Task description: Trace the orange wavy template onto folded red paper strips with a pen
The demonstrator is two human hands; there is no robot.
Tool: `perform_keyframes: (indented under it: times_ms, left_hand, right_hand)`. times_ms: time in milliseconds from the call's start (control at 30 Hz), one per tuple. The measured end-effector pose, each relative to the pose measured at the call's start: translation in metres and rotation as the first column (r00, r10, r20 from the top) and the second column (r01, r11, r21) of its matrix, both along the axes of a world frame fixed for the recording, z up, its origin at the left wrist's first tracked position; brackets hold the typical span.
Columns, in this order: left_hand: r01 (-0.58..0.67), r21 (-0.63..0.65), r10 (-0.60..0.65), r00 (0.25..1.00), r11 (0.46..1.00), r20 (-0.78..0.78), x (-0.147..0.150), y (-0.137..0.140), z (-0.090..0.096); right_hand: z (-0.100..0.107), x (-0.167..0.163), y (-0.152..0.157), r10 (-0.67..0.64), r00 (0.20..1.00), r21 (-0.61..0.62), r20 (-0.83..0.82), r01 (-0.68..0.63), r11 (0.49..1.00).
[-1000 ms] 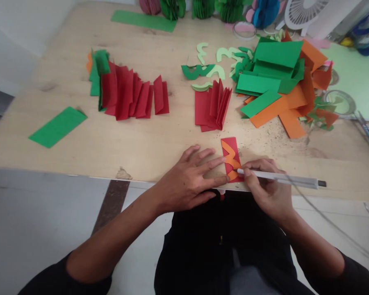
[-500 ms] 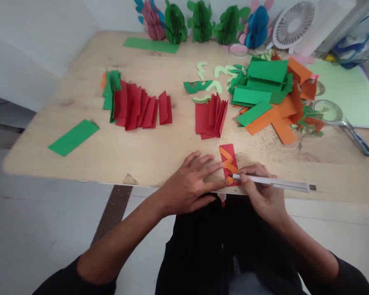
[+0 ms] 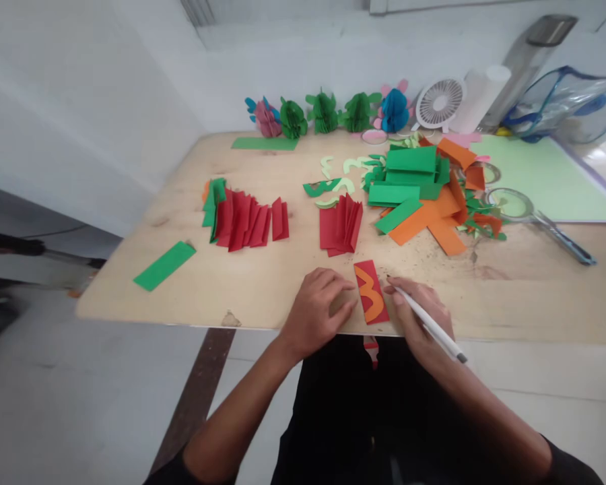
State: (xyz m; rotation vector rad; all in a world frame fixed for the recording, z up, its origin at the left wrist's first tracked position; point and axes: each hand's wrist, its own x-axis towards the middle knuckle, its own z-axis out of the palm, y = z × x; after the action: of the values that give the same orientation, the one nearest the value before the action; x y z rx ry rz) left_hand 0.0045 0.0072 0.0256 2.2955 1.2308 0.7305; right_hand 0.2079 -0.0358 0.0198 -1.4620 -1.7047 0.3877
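A red paper strip [image 3: 363, 272] lies at the table's front edge, topped by a wavy orange paper cutout [image 3: 374, 304]. Just left of it rests my left hand [image 3: 317, 306], empty, with thumb and fingers apart and their tips close to the red strip. On the other side, my right hand [image 3: 419, 311] grips a white pen [image 3: 431, 326]. The pen's dark point is just off the strip's right edge, above the wood. Behind the strip stands a bundle of folded red papers [image 3: 339, 228].
More folded red papers [image 3: 242, 221] and a green strip [image 3: 164, 265] lie left. Green folded papers [image 3: 409, 160], orange pieces [image 3: 424, 222] and scissors [image 3: 560, 233] are at right. Paper honeycomb figures [image 3: 326, 113] and a small fan [image 3: 440, 103] line the wall.
My left hand has lifted off the orange cutout and drawn back left, its fingers more bent. The pen has left the cutout's edge and tilted. The view has shifted, showing more wall.
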Motion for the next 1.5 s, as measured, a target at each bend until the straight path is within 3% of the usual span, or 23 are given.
perform_keyframes:
  times_ms: [167,367,700,900,1100,1267,1367,1500]
  left_hand:
    - [-0.124,-0.018,0.12,0.982,0.992,-0.149,0.032,0.009,-0.001]
    - [-0.21,-0.09,0.187,0.958,0.974,-0.215,0.042,0.007,0.001]
    - [-0.321,-0.089,0.305,0.94,0.943,-0.153,0.05,-0.002,-0.003]
    - [-0.357,-0.051,0.357,0.934,0.933,-0.015,0.053,-0.01,-0.011]
    - [-0.349,-0.023,0.349,0.93,0.937,0.116,0.051,-0.019,-0.011]
    - [-0.266,-0.042,0.269,0.94,0.963,0.208,0.049,-0.025,-0.003]
    - [-0.257,-0.069,0.265,0.95,0.964,0.163,0.043,-0.019,0.001]
    - [-0.339,-0.084,0.34,0.941,0.937,-0.005,0.034,0.005,0.003]
  right_hand:
    - [-0.004,0.002,0.001,0.009,0.999,0.077,0.032,-0.012,0.997]
    - [-0.013,0.006,0.0,0.043,0.996,0.13,0.072,-0.052,0.99]
    - [-0.022,0.007,0.002,0.037,0.999,0.163,0.04,-0.043,0.986]
    - [-0.024,0.005,0.003,0.01,0.999,0.098,0.038,-0.014,0.995]
    - [-0.025,0.003,0.01,0.064,0.998,0.008,0.013,-0.064,0.998]
    - [-0.014,0.002,0.013,0.11,0.975,-0.083,-0.193,-0.128,0.988]
    - [-0.008,0.009,0.013,0.052,0.956,-0.131,-0.288,-0.093,0.987]
    - [-0.005,0.026,0.012,-0.086,0.944,-0.188,-0.318,0.026,0.982]
